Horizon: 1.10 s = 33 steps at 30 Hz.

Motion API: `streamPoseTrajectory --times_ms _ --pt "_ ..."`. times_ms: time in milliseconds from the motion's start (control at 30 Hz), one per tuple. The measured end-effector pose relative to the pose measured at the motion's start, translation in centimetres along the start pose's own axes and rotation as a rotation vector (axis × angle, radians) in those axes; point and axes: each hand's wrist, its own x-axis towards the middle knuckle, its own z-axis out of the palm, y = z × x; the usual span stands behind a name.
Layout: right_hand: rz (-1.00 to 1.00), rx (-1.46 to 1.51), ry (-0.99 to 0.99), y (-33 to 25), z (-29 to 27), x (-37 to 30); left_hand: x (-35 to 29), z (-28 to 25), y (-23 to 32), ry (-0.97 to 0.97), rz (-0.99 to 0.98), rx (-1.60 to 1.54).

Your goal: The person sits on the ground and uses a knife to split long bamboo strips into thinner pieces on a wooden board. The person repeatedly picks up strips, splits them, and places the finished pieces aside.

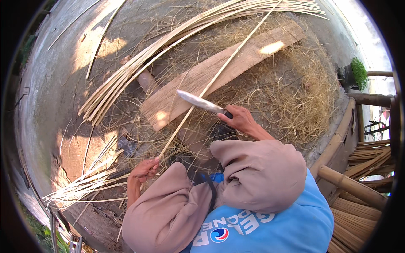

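While left hand (145, 169) pinches near part of long, thin, pale-tan bamboo-like strip (225, 67), right hand (240, 118) curls round black handle of long silvery-bladed knife (202, 103). Strip runs ahead of left hand, long axis slanting away rightward across broad brown wooden plank (261, 59). Blade crosses over strip, tip leftward; contact unclear. Left hand nearer strip; right hand off to its right.

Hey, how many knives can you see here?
1: a long-bladed knife in the right hand, crossing the pale strip that the left hand holds. Any others could be hidden under the shavings.
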Motion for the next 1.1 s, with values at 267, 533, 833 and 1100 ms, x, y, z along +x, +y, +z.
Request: streamPoseTrajectory --times_ms 267,533,833,1100 --pt "0.513 -0.176 0.256 11.6 -11.6 6.3 -4.3 -3.6 -4.6 0.219 0.196 0.356" --pt "0.058 -0.023 -0.198 -5.9 1.3 -3.8 2.3 2.6 4.2 0.125 0.084 0.156" --pt "0.378 0.058 0.006 1.8 -4.6 5.8 0.2 1.0 2.4 0.199 0.064 0.175" --pt "0.671 -0.014 0.339 13.4 -10.7 6.2 -5.8 -4.6 -4.3 0.404 0.173 0.405"
